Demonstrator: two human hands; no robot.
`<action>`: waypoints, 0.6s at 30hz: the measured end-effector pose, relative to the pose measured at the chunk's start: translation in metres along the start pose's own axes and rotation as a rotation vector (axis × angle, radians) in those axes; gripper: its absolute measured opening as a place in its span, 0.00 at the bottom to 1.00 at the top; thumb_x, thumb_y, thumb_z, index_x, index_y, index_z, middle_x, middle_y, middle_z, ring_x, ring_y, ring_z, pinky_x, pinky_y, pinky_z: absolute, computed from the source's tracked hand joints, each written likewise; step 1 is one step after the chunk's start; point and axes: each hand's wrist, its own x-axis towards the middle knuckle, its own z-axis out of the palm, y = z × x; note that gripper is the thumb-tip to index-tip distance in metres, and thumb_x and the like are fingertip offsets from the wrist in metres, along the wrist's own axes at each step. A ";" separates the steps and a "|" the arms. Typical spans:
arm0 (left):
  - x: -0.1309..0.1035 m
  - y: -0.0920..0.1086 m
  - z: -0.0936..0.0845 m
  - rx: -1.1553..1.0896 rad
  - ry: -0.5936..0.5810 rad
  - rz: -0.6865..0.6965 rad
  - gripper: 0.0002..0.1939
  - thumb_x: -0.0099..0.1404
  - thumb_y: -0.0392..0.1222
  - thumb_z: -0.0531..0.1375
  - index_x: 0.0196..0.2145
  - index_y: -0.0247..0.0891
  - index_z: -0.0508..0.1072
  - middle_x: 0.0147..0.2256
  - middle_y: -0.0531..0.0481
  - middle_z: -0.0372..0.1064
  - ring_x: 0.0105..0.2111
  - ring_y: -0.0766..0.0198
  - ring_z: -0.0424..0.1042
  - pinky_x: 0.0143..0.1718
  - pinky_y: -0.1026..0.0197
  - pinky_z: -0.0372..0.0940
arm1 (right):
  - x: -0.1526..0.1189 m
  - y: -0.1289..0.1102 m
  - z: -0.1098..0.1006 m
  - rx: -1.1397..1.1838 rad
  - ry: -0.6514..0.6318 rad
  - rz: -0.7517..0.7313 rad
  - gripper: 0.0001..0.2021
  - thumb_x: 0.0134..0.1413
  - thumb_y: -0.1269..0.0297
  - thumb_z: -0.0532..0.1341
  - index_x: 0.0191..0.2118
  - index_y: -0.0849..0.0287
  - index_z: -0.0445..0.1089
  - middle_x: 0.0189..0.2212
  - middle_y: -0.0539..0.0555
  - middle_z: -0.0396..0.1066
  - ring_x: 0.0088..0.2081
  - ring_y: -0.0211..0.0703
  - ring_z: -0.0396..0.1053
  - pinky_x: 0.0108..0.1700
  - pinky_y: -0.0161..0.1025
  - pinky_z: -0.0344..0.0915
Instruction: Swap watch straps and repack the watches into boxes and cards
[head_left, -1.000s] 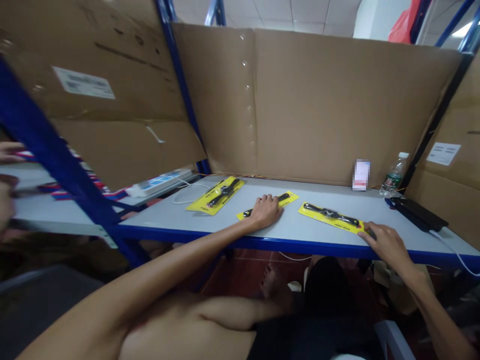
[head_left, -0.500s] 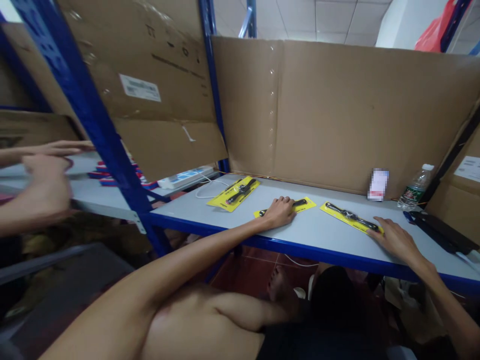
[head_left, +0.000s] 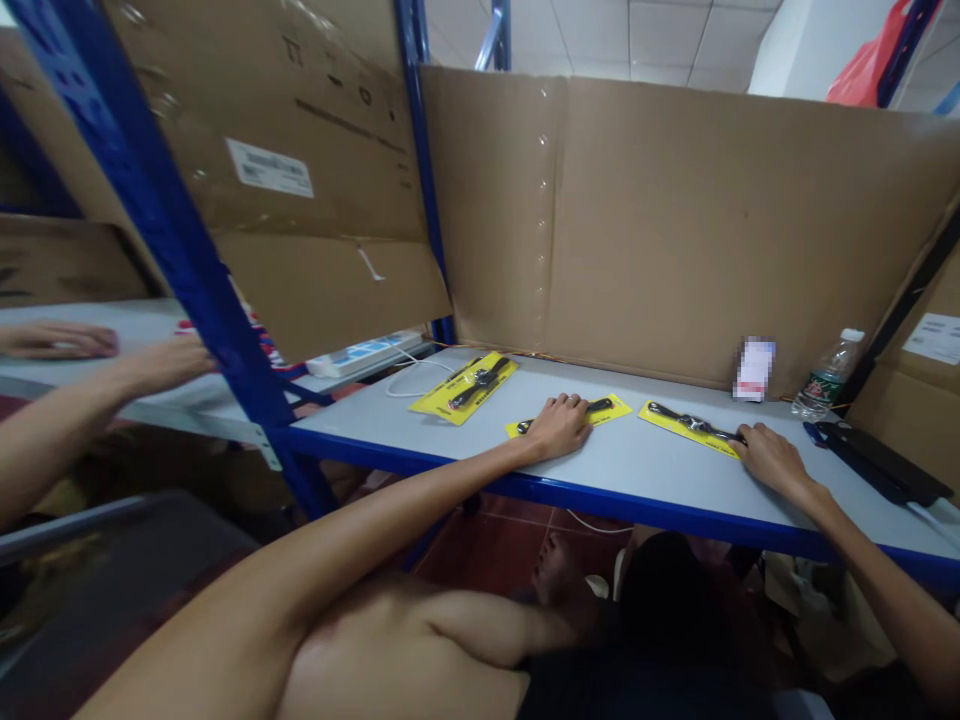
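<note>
Three black spokeshaves on yellow cards lie on the grey shelf. My left hand (head_left: 559, 426) rests with curled fingers over the middle spokeshave (head_left: 600, 406), covering its centre; both handle ends stick out. At the right spokeshave (head_left: 694, 424), my right hand (head_left: 772, 458) is closed on the near right end, hiding the handle tip and that corner of the card. The left spokeshave (head_left: 478, 383) lies slanted on its card, apart from both hands.
Behind the shelf (head_left: 450, 450) stands a cardboard panel (head_left: 675, 230). A phone (head_left: 755, 370), a water bottle (head_left: 825, 375) and a black case-like object (head_left: 877, 462) are at the right. Left of the blue post (head_left: 161, 190), another person's hands (head_left: 169, 362) are over a neighbouring shelf.
My right hand's fingers have closed in around the end of the right spokeshave card. My left hand has stayed put. The other person's hands have moved apart.
</note>
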 end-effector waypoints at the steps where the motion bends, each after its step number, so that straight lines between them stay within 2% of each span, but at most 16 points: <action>1: 0.000 -0.001 0.001 -0.003 0.003 0.001 0.19 0.72 0.48 0.53 0.55 0.35 0.69 0.53 0.35 0.69 0.53 0.43 0.67 0.54 0.44 0.60 | 0.003 0.000 0.000 0.005 -0.002 -0.004 0.17 0.72 0.58 0.50 0.50 0.62 0.71 0.48 0.65 0.71 0.48 0.55 0.73 0.43 0.43 0.62; 10: -0.001 0.001 -0.001 0.027 -0.021 -0.004 0.20 0.72 0.47 0.52 0.56 0.34 0.68 0.54 0.35 0.70 0.53 0.44 0.67 0.54 0.44 0.60 | 0.042 -0.007 0.012 0.036 0.009 -0.039 0.16 0.71 0.61 0.52 0.53 0.64 0.71 0.50 0.68 0.71 0.49 0.56 0.73 0.46 0.43 0.63; 18: -0.002 0.002 -0.003 0.047 -0.025 -0.014 0.19 0.73 0.47 0.51 0.55 0.34 0.69 0.53 0.36 0.70 0.52 0.45 0.67 0.53 0.45 0.62 | 0.097 -0.038 0.009 0.094 -0.064 -0.035 0.17 0.70 0.65 0.52 0.56 0.66 0.71 0.54 0.70 0.71 0.54 0.56 0.72 0.49 0.41 0.64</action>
